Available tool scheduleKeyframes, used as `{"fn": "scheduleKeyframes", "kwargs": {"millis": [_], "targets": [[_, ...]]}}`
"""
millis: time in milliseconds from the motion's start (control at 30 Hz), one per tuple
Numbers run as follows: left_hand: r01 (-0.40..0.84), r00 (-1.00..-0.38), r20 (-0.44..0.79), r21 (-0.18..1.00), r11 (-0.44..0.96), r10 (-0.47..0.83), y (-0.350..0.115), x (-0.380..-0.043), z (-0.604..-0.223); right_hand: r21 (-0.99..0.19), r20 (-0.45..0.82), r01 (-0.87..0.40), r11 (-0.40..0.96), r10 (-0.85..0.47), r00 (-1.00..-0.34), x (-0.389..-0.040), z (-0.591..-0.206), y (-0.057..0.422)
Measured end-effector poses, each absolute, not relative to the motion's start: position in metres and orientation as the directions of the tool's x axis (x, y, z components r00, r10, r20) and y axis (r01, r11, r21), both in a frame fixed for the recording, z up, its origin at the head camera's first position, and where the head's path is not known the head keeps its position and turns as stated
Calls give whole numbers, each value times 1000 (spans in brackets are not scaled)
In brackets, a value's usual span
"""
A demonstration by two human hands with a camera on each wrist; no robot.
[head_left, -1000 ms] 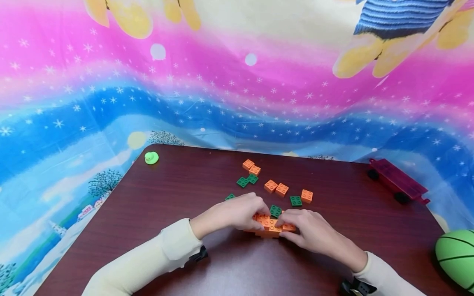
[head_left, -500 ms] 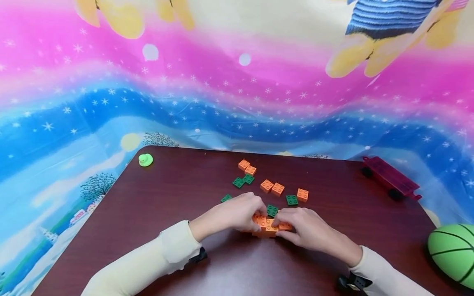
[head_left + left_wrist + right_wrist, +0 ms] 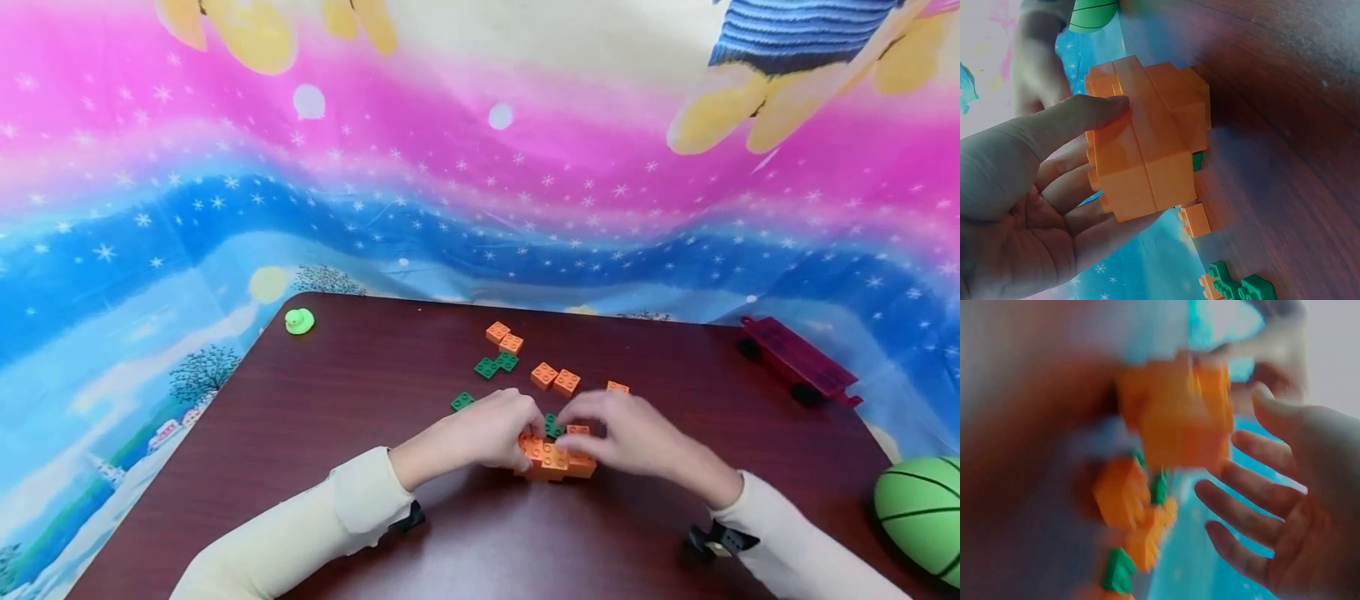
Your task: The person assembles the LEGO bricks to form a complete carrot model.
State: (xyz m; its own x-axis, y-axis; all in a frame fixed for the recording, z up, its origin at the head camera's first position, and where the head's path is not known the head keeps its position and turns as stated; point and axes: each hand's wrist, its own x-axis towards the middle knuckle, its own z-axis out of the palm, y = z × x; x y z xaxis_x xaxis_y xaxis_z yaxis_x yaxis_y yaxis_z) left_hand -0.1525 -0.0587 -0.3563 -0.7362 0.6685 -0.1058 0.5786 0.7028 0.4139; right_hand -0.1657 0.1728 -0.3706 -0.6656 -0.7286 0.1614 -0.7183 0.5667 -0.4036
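Observation:
In the head view a built block of orange toy bricks point(image 3: 555, 460) stands near the middle of the table. My left hand point(image 3: 487, 429) grips its left end, and in the left wrist view the thumb point(image 3: 1094, 114) presses on its side with the fingers behind. Close by on the right, my right hand point(image 3: 633, 435) hovers with spread fingers and nothing in them. The right wrist view, blurred, shows a gap between most of those fingers point(image 3: 1241, 500) and the orange block point(image 3: 1179, 434). Just behind the block lies a green brick point(image 3: 553, 426).
Loose orange bricks point(image 3: 543, 375) and green bricks point(image 3: 487, 367) lie beyond the hands; one orange brick point(image 3: 618, 387) is partly hidden by my right hand. A green toy duck point(image 3: 299, 322) sits far left, a red toy wagon point(image 3: 801, 358) far right, a green ball point(image 3: 922, 512) right.
My right hand has let go of the block's right end and lifted up and away from it, uncovering more orange bricks there. My left hand keeps its grip.

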Motion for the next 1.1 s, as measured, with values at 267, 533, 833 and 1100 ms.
{"fn": "scheduleKeyframes", "kwargs": {"millis": [267,533,833,1100], "targets": [[561,-757,-116,390,730,643,-62,-153,-355,-326,177,-575,751,-549,-817,-226,-370,172],[559,-749,-113,421,714,653,-62,-149,-356,-330,47,-523,786,-540,-841,-242,-398,166],[538,-764,-112,434,723,636,-62,-147,-355,-331,50,-525,784,-541,-839,-241,-403,161],[574,-753,-95,389,721,651,-64,-146,-360,-350,-15,-492,797,-530,-848,-237,-400,165]]}}
